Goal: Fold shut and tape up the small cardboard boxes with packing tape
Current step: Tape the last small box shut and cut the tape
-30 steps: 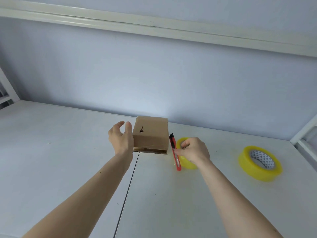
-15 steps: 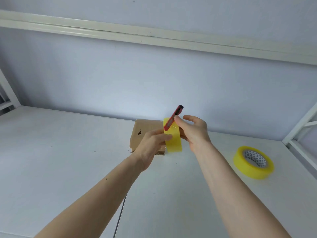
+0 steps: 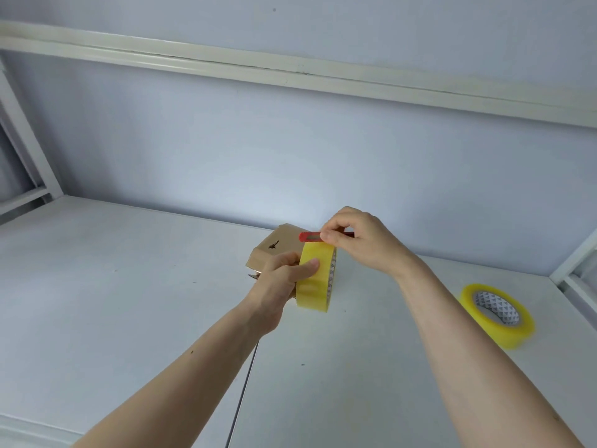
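A small brown cardboard box lies closed on the white table, partly hidden behind my hands. In the air in front of it my left hand grips a yellow roll of packing tape held on edge, thumb pressed on its outer face. My right hand holds a red utility knife level over the top of the roll, its fingers touching the roll's upper edge. Whether the blade is out I cannot see.
A second yellow tape roll lies flat on the table at the right. White frame bars stand at the left and right edges. A seam runs through the white table towards me.
My right hand lifted the knife and the tape roll off the table. My left hand left the box and took the roll. The knife has swung from tilted to level above the roll.
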Demonstrator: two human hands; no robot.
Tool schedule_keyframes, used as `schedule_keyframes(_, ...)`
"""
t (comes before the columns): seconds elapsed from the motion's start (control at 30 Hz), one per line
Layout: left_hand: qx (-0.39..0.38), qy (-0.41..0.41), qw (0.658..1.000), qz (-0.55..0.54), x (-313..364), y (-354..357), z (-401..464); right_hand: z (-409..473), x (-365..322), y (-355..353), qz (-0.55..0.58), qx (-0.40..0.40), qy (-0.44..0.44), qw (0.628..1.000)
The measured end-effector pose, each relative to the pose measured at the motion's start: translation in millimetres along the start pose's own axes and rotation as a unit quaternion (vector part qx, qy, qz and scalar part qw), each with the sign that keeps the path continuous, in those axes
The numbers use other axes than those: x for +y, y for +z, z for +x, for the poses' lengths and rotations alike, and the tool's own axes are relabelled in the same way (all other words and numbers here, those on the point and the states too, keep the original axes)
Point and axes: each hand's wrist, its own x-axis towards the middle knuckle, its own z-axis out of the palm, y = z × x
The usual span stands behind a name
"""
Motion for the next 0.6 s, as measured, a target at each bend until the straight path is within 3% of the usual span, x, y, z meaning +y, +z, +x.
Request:
schedule_keyframes(0.2, -0.015, -0.052, 0.998, 0.028, 5.2, -7.4, -8.3, 13.0, -4.1, 7.9, -0.099, -0.019, 0.039, 0.994)
schedule_keyframes(0.3, -0.009, -0.109, 0.992, 0.056, 9.2, -15.1, -12.2, 23.7, -9.8, 9.1, -0.084, 0.004, 0.058, 0.995)
schedule_keyframes(0.47, 0.029, -0.118, 0.990, 0.076, 16.9, -31.5, -12.3, 36.3, -14.2, 16.1, -0.022, -0.053, 0.079, 0.995)
schedule_keyframes(0.6, 0.042, -0.134, 0.989, 0.043, 18.4, -44.3, -11.3, 50.6, -9.0, 26.6, -0.068, -0.039, 0.085, 0.993)
